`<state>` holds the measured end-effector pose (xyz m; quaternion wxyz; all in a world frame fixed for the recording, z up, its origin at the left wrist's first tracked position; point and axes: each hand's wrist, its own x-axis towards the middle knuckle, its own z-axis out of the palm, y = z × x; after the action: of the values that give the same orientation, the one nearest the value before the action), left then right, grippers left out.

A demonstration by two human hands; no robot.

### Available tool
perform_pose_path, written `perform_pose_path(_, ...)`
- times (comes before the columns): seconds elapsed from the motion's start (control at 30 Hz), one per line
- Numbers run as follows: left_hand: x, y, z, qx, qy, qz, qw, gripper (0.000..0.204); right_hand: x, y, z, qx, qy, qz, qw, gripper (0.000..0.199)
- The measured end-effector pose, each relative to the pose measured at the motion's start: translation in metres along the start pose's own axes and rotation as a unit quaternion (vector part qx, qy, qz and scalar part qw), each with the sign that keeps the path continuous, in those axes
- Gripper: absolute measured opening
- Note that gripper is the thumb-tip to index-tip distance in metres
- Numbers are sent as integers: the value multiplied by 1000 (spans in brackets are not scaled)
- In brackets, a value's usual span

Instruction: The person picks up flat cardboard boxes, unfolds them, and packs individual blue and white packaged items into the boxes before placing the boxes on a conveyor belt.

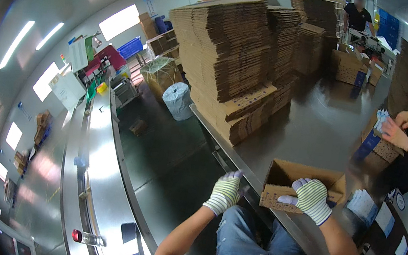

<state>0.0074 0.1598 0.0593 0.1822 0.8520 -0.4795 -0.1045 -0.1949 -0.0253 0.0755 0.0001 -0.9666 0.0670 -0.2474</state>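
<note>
An open cardboard box [277, 197] stands on the steel table in front of me, its inside facing up. My right hand [313, 199], in a striped glove with pale purple fingertips, grips the box's near wall. The thumb lies along the outside and the fingers reach over the rim. My left hand [224, 193], gloved the same way, is held at the table's edge to the left of the box. Its fingers are stretched out and it holds nothing that I can see. The bottom of the box is mostly hidden.
Tall stacks of flattened cardboard boxes [224, 48] rise on the steel table [310, 130]. White packets [362, 205] lie right of my box. At the right, a co-worker's hands [397, 132] put packets into another box [382, 147]. A phone [133, 242] and bottle [89, 238] lie on the left bench.
</note>
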Motion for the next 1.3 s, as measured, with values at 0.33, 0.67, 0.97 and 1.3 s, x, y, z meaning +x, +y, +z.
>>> perform_pose_path(0.33,24,79,-18,201,-162,497,829,39,-5,38,-3,76,101,-109,986,33)
perform_pose_path(0.67,15,89,11,121,-71,481,866,33,28,-45,-178,308,284,-174,891,29)
perform_pose_path(0.97,6,102,15,149,-66,453,877,35,10,-75,-240,328,219,-347,851,26)
perform_pose_path(1.3,5,102,16,138,-45,443,884,35,5,-65,-242,325,197,-348,857,23)
